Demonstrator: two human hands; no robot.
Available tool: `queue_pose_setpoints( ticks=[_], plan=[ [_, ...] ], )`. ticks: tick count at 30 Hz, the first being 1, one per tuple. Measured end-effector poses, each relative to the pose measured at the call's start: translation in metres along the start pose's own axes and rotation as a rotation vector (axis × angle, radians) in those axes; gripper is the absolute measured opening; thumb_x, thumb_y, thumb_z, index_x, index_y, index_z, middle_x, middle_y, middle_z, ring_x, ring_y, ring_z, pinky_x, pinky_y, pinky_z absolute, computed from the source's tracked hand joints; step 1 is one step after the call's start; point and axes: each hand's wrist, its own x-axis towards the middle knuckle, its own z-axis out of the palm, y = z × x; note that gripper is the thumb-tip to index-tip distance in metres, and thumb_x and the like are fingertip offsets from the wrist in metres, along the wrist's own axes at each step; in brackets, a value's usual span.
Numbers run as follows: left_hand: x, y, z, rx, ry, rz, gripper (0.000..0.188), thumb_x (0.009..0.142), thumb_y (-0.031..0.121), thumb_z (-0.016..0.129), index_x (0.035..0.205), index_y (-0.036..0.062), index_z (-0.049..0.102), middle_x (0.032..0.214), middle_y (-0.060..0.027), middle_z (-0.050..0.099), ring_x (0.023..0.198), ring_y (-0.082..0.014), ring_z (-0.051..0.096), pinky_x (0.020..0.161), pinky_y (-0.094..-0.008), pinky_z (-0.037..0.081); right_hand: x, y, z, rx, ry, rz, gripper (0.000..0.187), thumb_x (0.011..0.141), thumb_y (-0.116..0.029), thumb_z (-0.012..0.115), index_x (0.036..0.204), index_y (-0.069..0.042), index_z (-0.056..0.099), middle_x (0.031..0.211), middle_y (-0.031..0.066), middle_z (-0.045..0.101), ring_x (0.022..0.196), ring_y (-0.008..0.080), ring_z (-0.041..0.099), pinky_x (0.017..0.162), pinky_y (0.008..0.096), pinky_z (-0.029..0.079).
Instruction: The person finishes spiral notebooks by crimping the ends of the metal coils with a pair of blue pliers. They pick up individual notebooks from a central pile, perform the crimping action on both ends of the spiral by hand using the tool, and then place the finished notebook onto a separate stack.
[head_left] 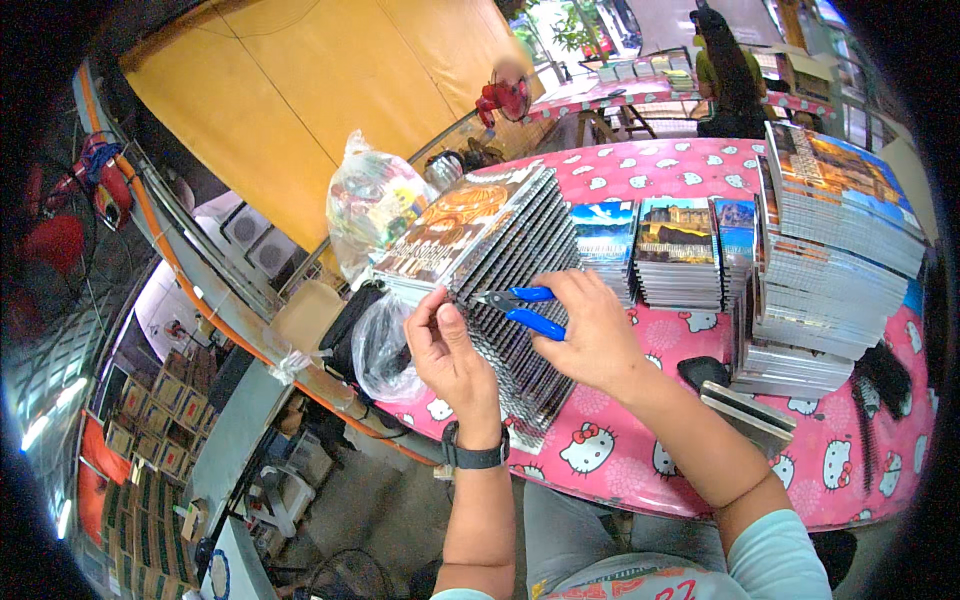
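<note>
A tall, leaning stack of spiral-bound books [520,285] stands in front of me, dark coils facing my right side. My right hand [595,335] holds blue-handled wire cutters [535,322], the handles spread a little. Their metal jaws point left, at the coil end by the top book's near corner. At that same corner my left hand [455,350] is closed, thumb and fingertips drawn together; whatever is between them is too small to make out. A dark watch [476,457] is on my left wrist.
Shorter stacks of spiral-bound books [678,255] and a tall pile [830,270] stand to the right on the pink patterned tablecloth [590,450]. A dark brush [882,385] and comb lie there. Plastic bags [380,200] are at left. Farther back are a red fan [505,98] and a person [725,75].
</note>
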Motion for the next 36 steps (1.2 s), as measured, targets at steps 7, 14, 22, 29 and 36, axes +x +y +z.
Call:
queue_pose_setpoints(
  ticks=[7, 14, 22, 29, 36],
  plan=[
    [-0.003, 0.002, 0.011, -0.043, 0.063, -0.041, 0.028, 0.093, 0.024, 0.051, 0.102, -0.0020, 0.057, 0.091, -0.0052, 0.052, 0.081, -0.0123, 0.048, 0.075, -0.0257, 0.040, 0.009, -0.001, 0.001, -0.084, -0.020, -0.009, 0.040, 0.064, -0.020, 0.067, 0.098, -0.003, 0.053, 0.092, 0.0143, 0.055, 0.093, 0.0316, 0.051, 0.082, 0.0430, 0.042],
    [-0.002, 0.001, 0.009, 0.000, 0.070, -0.001, 0.029, 0.093, 0.025, 0.051, 0.102, -0.0019, 0.057, 0.091, -0.0062, 0.052, 0.080, -0.0129, 0.048, 0.074, -0.0261, 0.040, 0.011, -0.010, -0.005, -0.152, 0.019, 0.007, 0.043, 0.059, -0.016, 0.067, 0.098, -0.004, 0.055, 0.090, 0.0139, 0.055, 0.089, 0.0322, 0.052, 0.079, 0.0417, 0.043],
    [-0.002, -0.003, 0.012, 0.164, 0.081, 0.088, 0.032, 0.096, 0.027, 0.044, 0.100, -0.0030, 0.055, 0.091, -0.0098, 0.054, 0.081, -0.0188, 0.051, 0.075, -0.0305, 0.041, 0.015, -0.009, -0.001, -0.169, -0.052, 0.040, 0.032, 0.061, -0.016, 0.067, 0.089, -0.004, 0.057, 0.077, 0.0130, 0.057, 0.077, 0.0317, 0.057, 0.071, 0.0407, 0.047],
    [-0.002, -0.004, 0.017, 0.304, 0.127, 0.102, 0.035, 0.097, 0.029, 0.038, 0.086, -0.0024, 0.049, 0.077, -0.0126, 0.051, 0.070, -0.0233, 0.047, 0.065, -0.0349, 0.039, 0.010, 0.002, -0.001, -0.117, 0.041, -0.052, 0.033, 0.062, -0.017, 0.068, 0.090, -0.005, 0.057, 0.078, 0.0126, 0.057, 0.078, 0.0313, 0.056, 0.071, 0.0406, 0.046],
    [-0.002, -0.008, 0.014, 0.318, 0.107, 0.071, 0.039, 0.097, 0.034, 0.039, 0.082, -0.0019, 0.047, 0.071, -0.0137, 0.047, 0.064, -0.0265, 0.046, 0.059, -0.0373, 0.037, 0.010, -0.004, 0.000, -0.215, -0.088, -0.016, 0.045, 0.061, -0.019, 0.069, 0.102, -0.006, 0.055, 0.092, 0.0127, 0.056, 0.091, 0.0303, 0.053, 0.080, 0.0415, 0.042]
  ],
)
